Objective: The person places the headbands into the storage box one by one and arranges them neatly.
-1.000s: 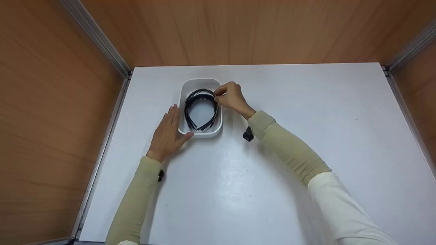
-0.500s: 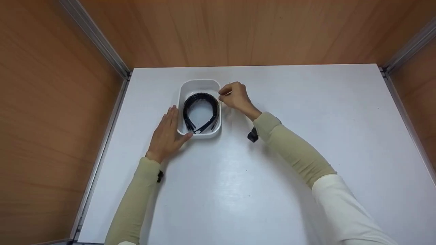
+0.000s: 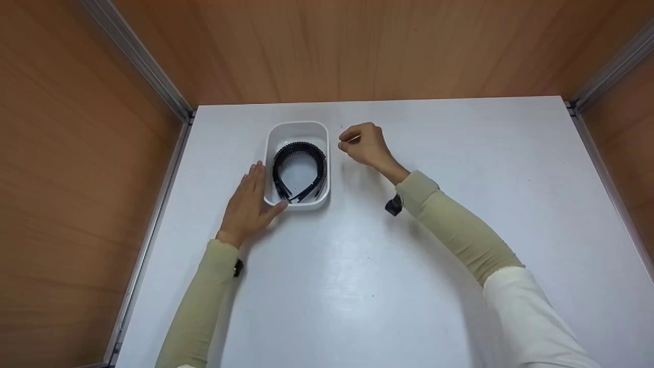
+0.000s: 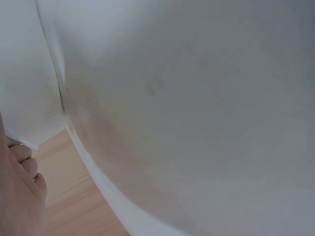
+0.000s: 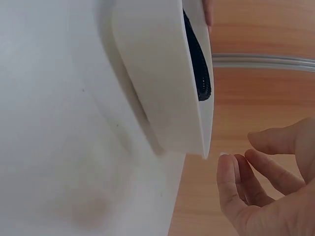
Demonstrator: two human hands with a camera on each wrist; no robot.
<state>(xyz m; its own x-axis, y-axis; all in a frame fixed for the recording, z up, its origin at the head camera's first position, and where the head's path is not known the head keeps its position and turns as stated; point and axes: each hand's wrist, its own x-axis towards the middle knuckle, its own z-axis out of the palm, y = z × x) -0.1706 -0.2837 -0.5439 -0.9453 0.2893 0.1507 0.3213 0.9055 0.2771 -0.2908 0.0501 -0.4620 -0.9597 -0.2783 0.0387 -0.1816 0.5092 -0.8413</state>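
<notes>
Several dark headbands [image 3: 279,176], toothed along the curve, lie together inside a white rectangular container [image 3: 297,207]. My left hand [image 3: 245,204] rests with straight fingers along the container's left side, its thumb at the near left corner. To the right of the container, apart from it, is my right hand [image 3: 365,145]. In the right wrist view, this right hand [image 5: 275,177] has loosely bent fingers, a gap between thumb and fingers, and nothing held. That view also shows a dark headband [image 5: 199,69] just inside the container's rim [image 5: 210,113].
The container stands on a white table [image 3: 317,286], near its back left. A wood-grain panel [image 3: 378,51] rises behind the table, with another wood panel [image 3: 76,204] along the left. Metal rails [image 3: 143,56] run up the corners.
My right hand has let go of a headband at the container's right rim and moved away to the right. The headbands have settled lower in the container. My left hand stays at its side.
</notes>
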